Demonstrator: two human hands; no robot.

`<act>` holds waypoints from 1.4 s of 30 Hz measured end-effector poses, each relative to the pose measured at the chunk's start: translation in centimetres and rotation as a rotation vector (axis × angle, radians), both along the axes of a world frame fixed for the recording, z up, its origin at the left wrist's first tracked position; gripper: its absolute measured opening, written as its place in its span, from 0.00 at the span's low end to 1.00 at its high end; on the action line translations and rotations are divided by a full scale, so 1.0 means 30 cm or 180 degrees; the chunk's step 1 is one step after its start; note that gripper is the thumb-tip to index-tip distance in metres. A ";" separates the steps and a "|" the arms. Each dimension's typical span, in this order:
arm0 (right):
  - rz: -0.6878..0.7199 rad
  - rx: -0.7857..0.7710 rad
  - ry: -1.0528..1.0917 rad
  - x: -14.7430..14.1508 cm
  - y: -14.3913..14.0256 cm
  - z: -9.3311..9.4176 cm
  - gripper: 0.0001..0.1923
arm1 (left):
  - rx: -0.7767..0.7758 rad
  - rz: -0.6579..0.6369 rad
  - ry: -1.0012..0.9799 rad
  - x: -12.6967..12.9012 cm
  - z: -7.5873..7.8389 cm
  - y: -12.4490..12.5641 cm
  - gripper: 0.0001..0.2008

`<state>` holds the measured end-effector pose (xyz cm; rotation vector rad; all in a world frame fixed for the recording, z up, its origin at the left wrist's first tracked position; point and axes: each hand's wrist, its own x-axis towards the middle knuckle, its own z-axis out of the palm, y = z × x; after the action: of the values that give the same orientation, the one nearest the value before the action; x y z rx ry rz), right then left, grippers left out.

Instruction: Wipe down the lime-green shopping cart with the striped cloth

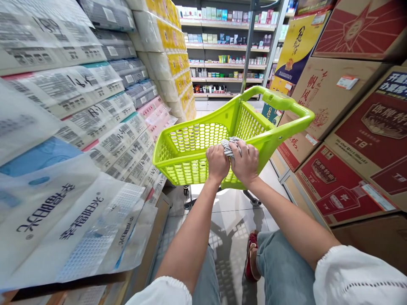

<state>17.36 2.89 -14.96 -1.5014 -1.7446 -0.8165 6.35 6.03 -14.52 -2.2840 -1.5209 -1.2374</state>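
A bright green plastic shopping cart (190, 169) stands sideways in front of me, its raised handle (305, 113) to the right. Both my hands are at the near rim of its basket. My left hand (218, 162) is closed against a crumpled grey-and-white cloth (229, 146) at the rim. On the same cloth, from the right side, my right hand (245, 162) has its fingers curled over it. The two hands nearly touch. Part of the cloth is hidden under the fingers. No goods show inside the basket.
Plastic-wrapped packs (104, 123) are stacked along the left, with yellow-and-white bundles (171, 55) behind. Cardboard cartons (343, 106) rise close on the right. Shelves (225, 44) of small boxes and bottles stand at the back. My feet are on a tiled floor (229, 220).
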 end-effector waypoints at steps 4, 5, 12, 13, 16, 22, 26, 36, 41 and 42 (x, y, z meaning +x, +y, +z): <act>0.0173 0.0295 -0.0401 0.117 0.030 -0.047 0.19 | 0.0010 -0.0066 0.0052 -0.016 -0.002 0.003 0.12; 0.0144 0.0360 -0.0435 0.154 0.033 -0.045 0.19 | 0.0027 -0.0096 0.0029 -0.018 0.000 0.002 0.13; -0.0549 0.0680 0.0119 0.283 -0.010 0.046 0.20 | 0.0055 -0.0188 -0.0124 -0.007 -0.002 0.010 0.13; -0.0574 0.0681 0.0188 0.271 -0.016 0.050 0.21 | 0.0060 -0.0198 -0.0135 -0.006 -0.003 0.011 0.13; -0.0444 0.0553 0.0233 0.194 -0.015 0.018 0.21 | 0.0095 -0.0187 -0.0163 -0.003 -0.006 0.016 0.13; -0.0010 0.0390 -0.0138 0.037 0.030 -0.102 0.21 | 0.0169 -0.0114 -0.0103 -0.003 -0.020 0.028 0.08; 0.0152 0.0419 -0.0534 0.091 0.033 -0.099 0.22 | 0.0158 -0.0165 -0.0053 -0.010 -0.019 0.035 0.08; -0.0463 0.0528 0.0181 0.261 -0.019 0.008 0.21 | 0.0121 -0.0239 -0.0187 -0.022 -0.005 0.034 0.13; -0.0044 0.0303 0.0157 0.103 0.028 -0.069 0.20 | 0.0158 -0.0176 -0.0135 -0.015 -0.017 0.041 0.11; 0.0073 0.0254 0.0062 0.071 0.039 -0.088 0.20 | 0.0155 -0.0169 -0.0111 -0.015 -0.020 0.043 0.10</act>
<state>19.50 4.06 -17.62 -1.4298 -1.6921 -0.8473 5.90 7.32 -15.11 -2.2981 -1.4334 -1.3195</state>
